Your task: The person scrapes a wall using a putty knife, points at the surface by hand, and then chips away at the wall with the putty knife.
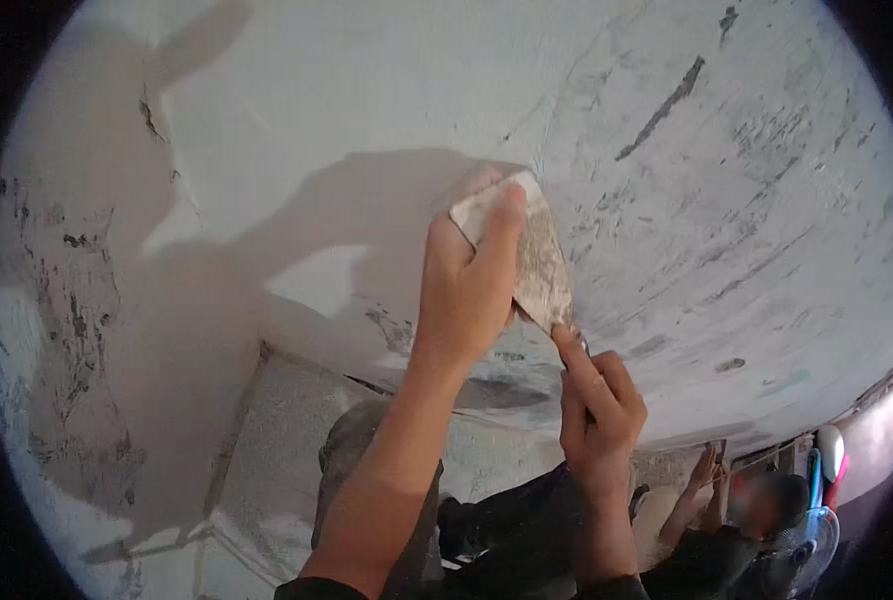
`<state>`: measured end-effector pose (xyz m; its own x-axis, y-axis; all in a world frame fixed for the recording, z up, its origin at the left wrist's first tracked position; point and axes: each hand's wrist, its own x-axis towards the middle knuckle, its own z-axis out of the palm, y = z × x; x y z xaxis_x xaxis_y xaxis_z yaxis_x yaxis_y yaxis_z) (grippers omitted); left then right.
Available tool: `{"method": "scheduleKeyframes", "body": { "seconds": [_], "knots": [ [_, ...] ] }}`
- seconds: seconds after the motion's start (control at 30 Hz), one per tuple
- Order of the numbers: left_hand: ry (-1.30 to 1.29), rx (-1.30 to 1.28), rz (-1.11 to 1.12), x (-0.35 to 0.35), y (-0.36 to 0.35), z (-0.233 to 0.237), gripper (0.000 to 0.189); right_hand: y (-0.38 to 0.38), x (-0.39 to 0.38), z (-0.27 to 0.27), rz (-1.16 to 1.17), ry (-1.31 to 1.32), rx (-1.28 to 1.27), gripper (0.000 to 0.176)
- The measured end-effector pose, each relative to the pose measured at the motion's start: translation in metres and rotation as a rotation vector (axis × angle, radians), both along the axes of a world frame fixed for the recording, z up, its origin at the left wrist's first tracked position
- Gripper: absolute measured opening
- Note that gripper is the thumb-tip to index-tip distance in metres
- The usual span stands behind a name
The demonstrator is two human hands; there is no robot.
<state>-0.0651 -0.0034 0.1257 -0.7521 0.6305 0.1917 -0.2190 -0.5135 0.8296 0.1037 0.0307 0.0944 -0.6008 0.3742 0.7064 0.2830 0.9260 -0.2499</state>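
A putty knife (544, 262) with a broad, whitish, smeared blade is held up in front of the wall (387, 90), its blade end tilted up and to the left. My right hand (604, 408) is closed around the handle end, which its fingers mostly hide. My left hand (474, 268) grips the wide end of the blade, thumb laid on the near face and fingers behind it. Both hands cast a dark shadow on the wall to the left.
Dark streaks and rough patches (667, 105) mark the pale wall. A wall corner stands at left, above a dusty floor (287, 430). My legs (512, 515) show below. At lower right another person (732, 545) has raised hands, near a pink and blue object (829, 478).
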Motion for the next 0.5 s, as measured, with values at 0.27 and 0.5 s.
{"method": "scheduleKeyframes", "body": {
  "seconds": [0.27, 0.5],
  "knots": [
    [0.136, 0.035, 0.044, -0.003, -0.002, 0.003, 0.034, 0.002, -0.012, 0.004, -0.005, 0.028, -0.015, 0.058],
    [0.280, 0.096, 0.288, -0.001, 0.007, 0.004, 0.033, 0.006, -0.011, 0.012, 0.027, 0.015, -0.024, 0.058]
  ]
}}
